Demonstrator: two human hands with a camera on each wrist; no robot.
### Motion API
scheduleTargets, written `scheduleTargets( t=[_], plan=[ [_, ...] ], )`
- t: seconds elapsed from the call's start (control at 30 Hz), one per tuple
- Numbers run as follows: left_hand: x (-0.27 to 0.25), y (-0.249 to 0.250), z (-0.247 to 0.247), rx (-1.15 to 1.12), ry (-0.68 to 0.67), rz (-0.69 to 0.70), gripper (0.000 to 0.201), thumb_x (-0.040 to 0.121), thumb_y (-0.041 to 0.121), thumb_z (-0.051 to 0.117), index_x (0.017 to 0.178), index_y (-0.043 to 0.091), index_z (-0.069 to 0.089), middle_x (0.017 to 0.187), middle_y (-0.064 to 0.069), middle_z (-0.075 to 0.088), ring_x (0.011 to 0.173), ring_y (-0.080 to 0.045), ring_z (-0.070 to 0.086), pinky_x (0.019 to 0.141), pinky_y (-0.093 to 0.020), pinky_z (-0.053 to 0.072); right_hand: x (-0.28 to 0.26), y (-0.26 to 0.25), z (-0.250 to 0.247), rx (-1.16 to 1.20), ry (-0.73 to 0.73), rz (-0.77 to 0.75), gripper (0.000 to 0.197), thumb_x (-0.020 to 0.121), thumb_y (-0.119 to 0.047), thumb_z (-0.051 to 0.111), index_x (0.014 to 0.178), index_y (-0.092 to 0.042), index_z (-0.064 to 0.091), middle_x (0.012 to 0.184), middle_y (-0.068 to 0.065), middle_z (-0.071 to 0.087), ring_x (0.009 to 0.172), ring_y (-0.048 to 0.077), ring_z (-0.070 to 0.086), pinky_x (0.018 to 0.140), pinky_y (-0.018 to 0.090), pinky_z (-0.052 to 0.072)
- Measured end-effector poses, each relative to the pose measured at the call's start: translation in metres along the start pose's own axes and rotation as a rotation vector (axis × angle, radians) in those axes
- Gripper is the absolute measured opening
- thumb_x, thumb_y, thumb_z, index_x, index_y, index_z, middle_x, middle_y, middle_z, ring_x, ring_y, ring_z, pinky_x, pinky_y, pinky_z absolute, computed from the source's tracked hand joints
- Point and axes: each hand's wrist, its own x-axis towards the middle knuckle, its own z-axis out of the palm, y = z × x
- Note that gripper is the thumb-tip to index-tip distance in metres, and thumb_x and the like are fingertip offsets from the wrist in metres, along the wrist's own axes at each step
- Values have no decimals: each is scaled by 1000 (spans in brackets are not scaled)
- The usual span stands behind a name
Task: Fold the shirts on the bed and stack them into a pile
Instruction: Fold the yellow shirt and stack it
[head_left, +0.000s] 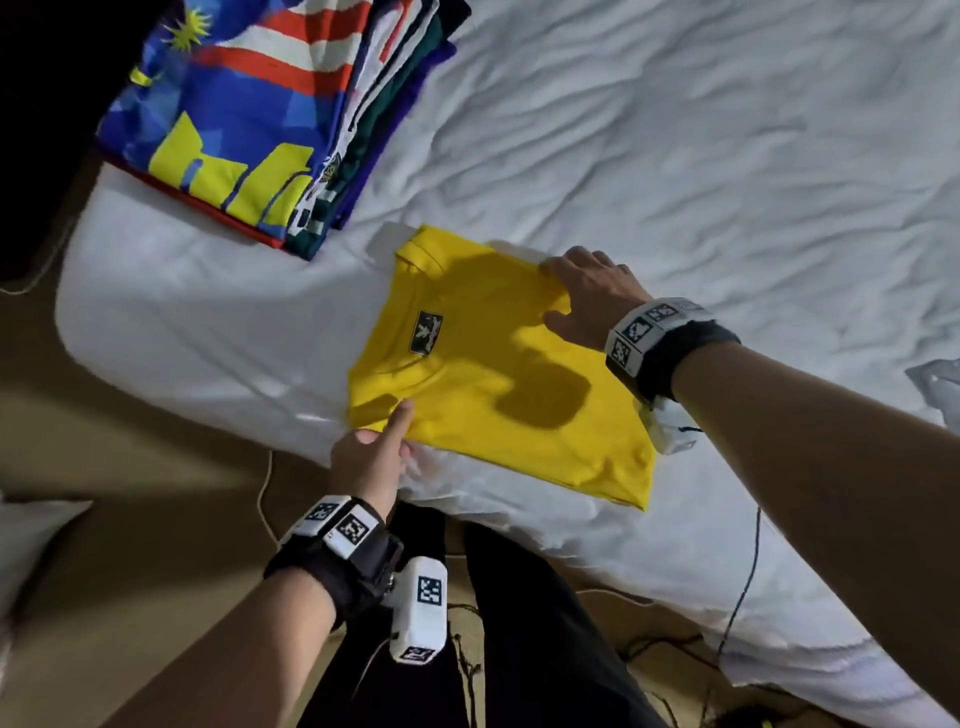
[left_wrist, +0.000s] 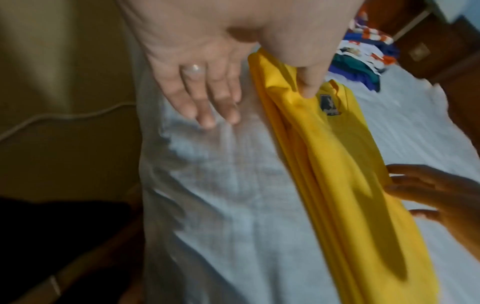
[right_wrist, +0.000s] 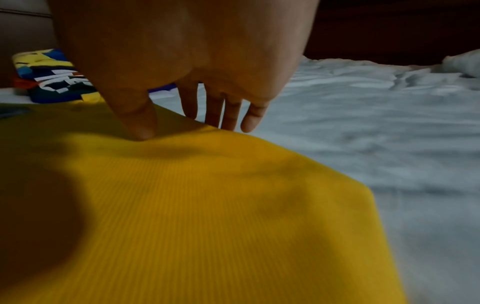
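Observation:
A folded yellow shirt (head_left: 493, 374) with a small dark badge lies flat near the front edge of the white bed (head_left: 701, 130). My left hand (head_left: 384, 447) is at its near left corner; the thumb presses on top while the straight fingers (left_wrist: 207, 107) lie on the sheet beside the shirt (left_wrist: 337, 164). My right hand (head_left: 566, 296) rests flat on the far edge, thumb on the shirt (right_wrist: 207, 205), and its straight fingers (right_wrist: 228, 111) reach down past the edge. A pile of folded shirts (head_left: 249, 114), topped by a blue, yellow and red one, sits at the bed's far left corner.
The bed edge runs close in front of my legs (head_left: 519, 649), with brown floor and loose cables (head_left: 748, 571) below. A white flat piece (head_left: 389, 236) pokes out under the shirt's collar end. A pale object (head_left: 935, 384) lies at the right edge. Rumpled sheet stretches to the right.

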Motion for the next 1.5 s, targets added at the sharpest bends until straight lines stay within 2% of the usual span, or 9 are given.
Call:
scheduleTargets(
  t=[0.2, 0.3, 0.47, 0.53, 0.63, 0.87, 1.03, 1.37, 1.5],
  plan=[
    [-13, 0, 24, -305, -190, -146, 46, 63, 42, 92, 86, 10, 68, 77, -12, 70, 67, -21, 62, 55, -28, 43, 33, -21, -5, 20, -141, 30, 66, 81, -45, 72, 136, -18, 45, 125, 8, 58, 115, 32, 56, 97, 48, 46],
    [-17, -1, 30, -336, -288, -177, 42, 49, 39, 96, 76, 17, 74, 74, -7, 66, 66, -21, 54, 55, -28, 36, 37, -25, -9, 83, -234, 32, 57, 72, -41, 81, 121, -19, 59, 109, 6, 66, 103, 30, 63, 89, 43, 51],
    [-30, 13, 44, -314, -288, -109, 22, 77, 21, 86, 88, 10, 70, 74, 0, 68, 59, -14, 57, 51, -22, 46, 26, -21, -16, 95, -323, 23, 39, 78, -31, 79, 110, -11, 69, 101, 9, 70, 93, 29, 65, 81, 36, 51],
    [-34, 20, 45, -336, -258, -85, 31, 74, 31, 84, 93, 15, 67, 89, 0, 73, 80, -22, 69, 73, -33, 60, 16, -21, -24, 157, -295, -2, 35, 83, -31, 75, 112, -12, 68, 103, 9, 69, 95, 29, 64, 83, 37, 51],
    [-39, 42, 34, -367, -209, -9, 16, 87, 29, 75, 92, 25, 60, 96, -2, 68, 96, -30, 65, 96, -54, 53, 4, -24, -40, 285, -221, -16, 32, 87, -30, 71, 116, -17, 66, 105, 7, 69, 95, 26, 64, 83, 36, 50],
    [-33, 126, -34, -378, -211, 367, 37, 86, 23, 64, 117, 43, 62, 116, 3, 72, 108, -25, 67, 93, -54, 52, -21, -58, -86, 634, -18, -20, 41, 87, -17, 68, 127, -15, 60, 114, 8, 69, 103, 27, 65, 92, 47, 53],
    [-26, 192, -97, -309, -136, 581, 20, 95, 15, 64, 105, 32, 64, 105, 0, 70, 99, -19, 66, 90, -43, 52, -22, -108, -121, 827, 138, 4, 52, 90, -25, 68, 138, -12, 50, 124, 7, 66, 107, 25, 64, 97, 44, 52],
    [51, 324, -207, -4, -374, 693, 65, 83, 28, 76, 140, 36, 47, 123, 7, 67, 114, -19, 63, 104, -51, 47, 33, -222, -171, 1037, 365, 28, 50, 89, -19, 69, 135, -19, 50, 113, -1, 69, 97, 16, 68, 89, 38, 56],
    [105, 375, -226, 144, -494, 717, 68, 90, 16, 72, 146, 38, 40, 130, 4, 62, 120, -21, 59, 109, -54, 43, 76, -259, -177, 1078, 378, 153, 76, 78, -43, 68, 145, -21, 41, 125, 1, 65, 107, 21, 65, 94, 43, 55]
  ],
)
